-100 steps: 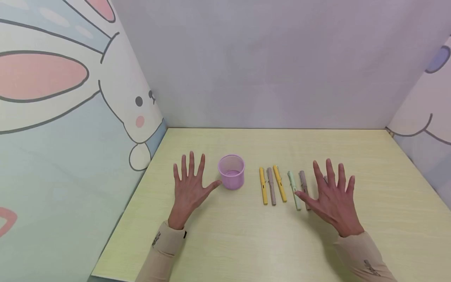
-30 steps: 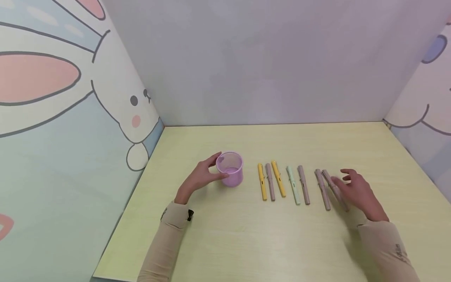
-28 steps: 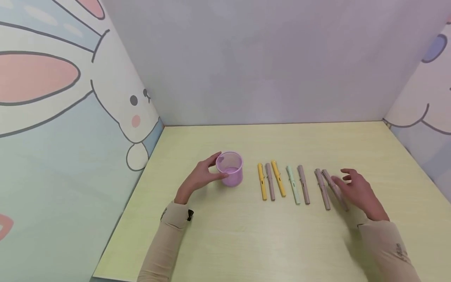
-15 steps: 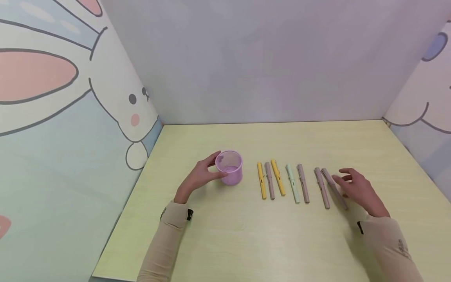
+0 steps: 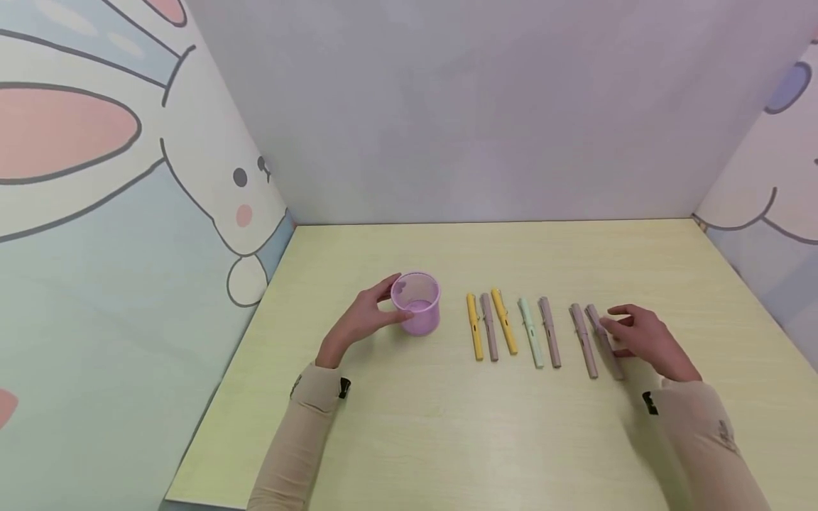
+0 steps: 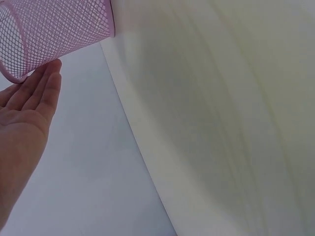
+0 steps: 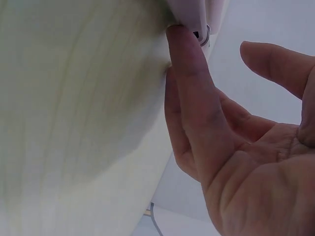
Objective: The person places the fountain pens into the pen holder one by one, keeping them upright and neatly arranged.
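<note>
In the head view my left hand (image 5: 367, 312) holds the side of a pink mesh pen holder (image 5: 424, 323), thumb in front and fingers behind. The left wrist view shows the fingers (image 6: 42, 91) lying along the mesh of the pen holder (image 6: 74, 27). To the right, my right hand (image 5: 645, 337) touches the rightmost mauve pen (image 5: 601, 333), which lies on the table. The right wrist view has one fingertip against the pen (image 7: 191, 14), while another digit stands apart from it. Just left of that pen lies a second mauve pen (image 5: 584, 341).
More capped pens lie in a row on the light wooden table (image 5: 447, 440): a yellow pen (image 5: 475, 326), a mauve pen (image 5: 489, 326), another yellow pen (image 5: 504, 321), a mint pen (image 5: 531, 332) and a mauve pen (image 5: 549, 332). Printed panels (image 5: 211, 163) border the table.
Both hands came from spread above the table to the pen holder and the rightmost pen. Over the last half second my right hand shifted slightly left, and that pen's near end swung left.
</note>
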`<state>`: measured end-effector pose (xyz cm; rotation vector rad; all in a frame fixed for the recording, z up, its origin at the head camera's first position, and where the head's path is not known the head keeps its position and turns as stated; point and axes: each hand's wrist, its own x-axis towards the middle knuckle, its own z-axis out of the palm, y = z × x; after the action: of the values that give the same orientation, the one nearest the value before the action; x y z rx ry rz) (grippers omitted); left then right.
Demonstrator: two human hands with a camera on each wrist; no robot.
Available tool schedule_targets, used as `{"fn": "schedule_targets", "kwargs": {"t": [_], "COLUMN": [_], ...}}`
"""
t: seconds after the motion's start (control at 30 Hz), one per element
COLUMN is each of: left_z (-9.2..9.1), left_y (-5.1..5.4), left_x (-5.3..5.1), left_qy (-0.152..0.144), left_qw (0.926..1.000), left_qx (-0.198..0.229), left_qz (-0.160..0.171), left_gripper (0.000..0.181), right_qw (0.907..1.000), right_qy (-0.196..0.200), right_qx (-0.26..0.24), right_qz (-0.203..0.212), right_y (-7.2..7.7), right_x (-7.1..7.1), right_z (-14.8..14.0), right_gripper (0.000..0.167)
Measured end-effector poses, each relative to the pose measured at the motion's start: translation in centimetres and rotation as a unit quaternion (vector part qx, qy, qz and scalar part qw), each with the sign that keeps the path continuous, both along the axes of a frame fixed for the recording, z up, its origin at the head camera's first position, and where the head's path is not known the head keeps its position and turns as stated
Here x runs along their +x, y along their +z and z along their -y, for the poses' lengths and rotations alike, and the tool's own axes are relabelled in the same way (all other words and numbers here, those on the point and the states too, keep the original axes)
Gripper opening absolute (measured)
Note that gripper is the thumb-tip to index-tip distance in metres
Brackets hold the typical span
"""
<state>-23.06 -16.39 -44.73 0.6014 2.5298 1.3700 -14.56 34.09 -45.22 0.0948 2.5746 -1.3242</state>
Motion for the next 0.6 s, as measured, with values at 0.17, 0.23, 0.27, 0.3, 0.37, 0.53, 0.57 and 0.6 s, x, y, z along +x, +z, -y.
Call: {"fn": "schedule_targets", "kwargs": {"t": [0.17, 0.23, 0.27, 0.3, 0.37, 0.53, 0.57, 0.6], "left_z": [-0.1, -0.1, 0.0, 0.0, 0.0, 0.0, 0.0, 0.0], "left_y": [0.2, 0.3, 0.3, 0.3, 0.2, 0.2, 0.2, 0.1], "left_x": [0.0, 0.0, 0.0, 0.0, 0.0, 0.0, 0.0, 0.0], "left_qy": [-0.002, -0.003, -0.003, -0.003, -0.003, -0.002, -0.002, -0.003], "left_qw": [1.0, 1.0, 1.0, 1.0, 1.0, 1.0, 1.0, 1.0], "left_qx": [0.003, 0.005, 0.004, 0.003, 0.003, 0.002, 0.001, 0.0], "left_qz": [0.001, 0.0, 0.0, 0.0, 0.0, -0.001, -0.002, -0.004], "left_gripper": [0.09, 0.089, 0.089, 0.089, 0.089, 0.088, 0.087, 0.087], "right_qw": [1.0, 0.9999, 0.9999, 0.9999, 0.9998, 0.9993, 0.9992, 0.9991], "right_qy": [0.004, 0.006, 0.008, 0.009, 0.013, 0.013, 0.012, 0.01], "right_qx": [-0.008, -0.005, -0.002, 0.001, 0.007, 0.013, 0.013, 0.013], "right_qz": [0.004, 0.007, 0.009, 0.011, 0.016, 0.031, 0.035, 0.04], "right_y": [0.0, 0.1, 0.1, 0.1, 0.1, -0.2, -0.3, -0.3], "right_x": [-0.3, -0.5, -0.6, -0.8, -1.0, -1.5, -1.6, -1.7], "right_z": [0.1, 0.1, 0.1, 0.1, 0.1, 0.1, 0.1, 0.1], "right_gripper": [0.062, 0.061, 0.061, 0.061, 0.061, 0.061, 0.062, 0.063]}}
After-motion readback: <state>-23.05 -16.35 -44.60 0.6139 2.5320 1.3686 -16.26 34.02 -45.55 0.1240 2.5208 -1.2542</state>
